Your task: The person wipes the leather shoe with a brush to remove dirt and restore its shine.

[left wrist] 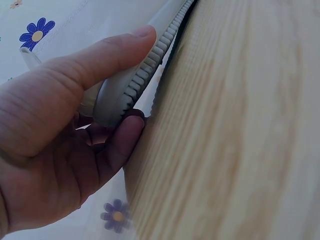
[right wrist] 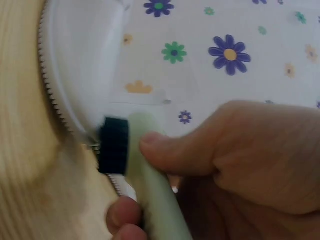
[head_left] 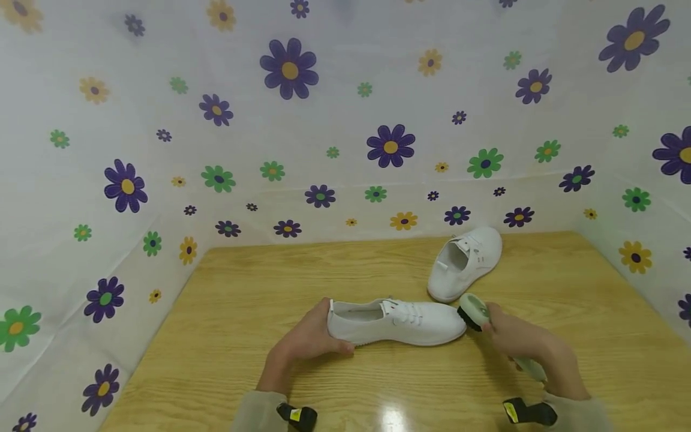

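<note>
A white lace-up shoe [head_left: 426, 324] lies lengthwise across the table, its toe pointing right. My left hand [head_left: 310, 336] grips it by the heel; in the left wrist view the thumb [left wrist: 115, 55] lies along its side above the ridged sole [left wrist: 145, 70], and the heel is tilted up off the wood. My right hand [head_left: 518, 336] holds a pale green brush [head_left: 475, 309] by its handle. The brush's dark bristles [right wrist: 114, 145] are right at the toe of the shoe, facing it.
A second white shoe [head_left: 466, 264] stands behind the first, toward the back right of the wooden table [head_left: 302, 270]. A white flower-print sheet [head_left: 335, 120] rises behind the table and along both sides.
</note>
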Action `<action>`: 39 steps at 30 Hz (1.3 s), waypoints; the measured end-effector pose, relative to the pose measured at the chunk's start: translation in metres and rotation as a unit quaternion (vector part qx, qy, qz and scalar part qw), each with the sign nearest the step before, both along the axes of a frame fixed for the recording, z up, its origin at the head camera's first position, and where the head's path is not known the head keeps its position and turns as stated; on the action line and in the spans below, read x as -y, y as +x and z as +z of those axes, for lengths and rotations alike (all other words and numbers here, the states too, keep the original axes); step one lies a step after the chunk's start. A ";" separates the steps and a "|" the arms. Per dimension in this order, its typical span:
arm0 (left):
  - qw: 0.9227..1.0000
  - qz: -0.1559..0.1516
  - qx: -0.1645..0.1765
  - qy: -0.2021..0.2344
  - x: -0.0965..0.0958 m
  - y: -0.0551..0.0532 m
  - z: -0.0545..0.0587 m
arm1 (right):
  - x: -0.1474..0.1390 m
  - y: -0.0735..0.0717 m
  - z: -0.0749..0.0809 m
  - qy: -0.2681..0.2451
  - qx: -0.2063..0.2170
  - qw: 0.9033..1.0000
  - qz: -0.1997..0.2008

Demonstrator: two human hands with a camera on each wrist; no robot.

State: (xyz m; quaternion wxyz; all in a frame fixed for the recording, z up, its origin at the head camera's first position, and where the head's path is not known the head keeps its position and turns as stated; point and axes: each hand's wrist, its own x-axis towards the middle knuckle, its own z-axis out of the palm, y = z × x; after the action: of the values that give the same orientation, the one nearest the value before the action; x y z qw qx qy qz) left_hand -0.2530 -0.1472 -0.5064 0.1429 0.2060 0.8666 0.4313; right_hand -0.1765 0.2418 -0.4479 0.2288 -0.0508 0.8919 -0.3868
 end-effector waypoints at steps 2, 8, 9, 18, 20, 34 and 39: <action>1.000 -0.002 0.002 0.001 0.000 0.000 -0.001 | 0.001 0.003 0.004 0.001 0.006 1.000 0.009; 1.000 0.002 0.005 -0.002 0.000 -0.001 -0.001 | 0.012 0.003 0.009 0.007 -0.003 0.999 0.036; 1.000 0.005 0.006 -0.003 0.000 -0.001 0.000 | 0.014 0.001 0.009 0.019 -0.011 0.999 0.031; 1.000 0.006 0.002 -0.011 0.000 0.000 -0.001 | -0.002 0.001 0.002 0.008 -0.012 1.000 0.012; 1.000 0.007 0.002 -0.010 0.000 0.000 0.000 | -0.010 0.002 0.001 -0.007 -0.011 0.999 0.039; 1.000 0.004 0.013 0.006 0.001 0.000 -0.002 | -0.015 -0.006 -0.003 -0.039 -0.030 0.992 0.118; 1.000 0.002 0.013 0.012 0.000 0.000 -0.002 | -0.024 -0.006 -0.002 -0.039 -0.016 0.993 0.111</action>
State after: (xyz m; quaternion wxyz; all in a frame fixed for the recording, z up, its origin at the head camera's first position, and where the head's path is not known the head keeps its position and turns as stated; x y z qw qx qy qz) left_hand -0.2533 -0.1471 -0.5080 0.1509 0.2008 0.8597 0.4448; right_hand -0.1823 0.2655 -0.4498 0.2538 -0.1642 0.8684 -0.3931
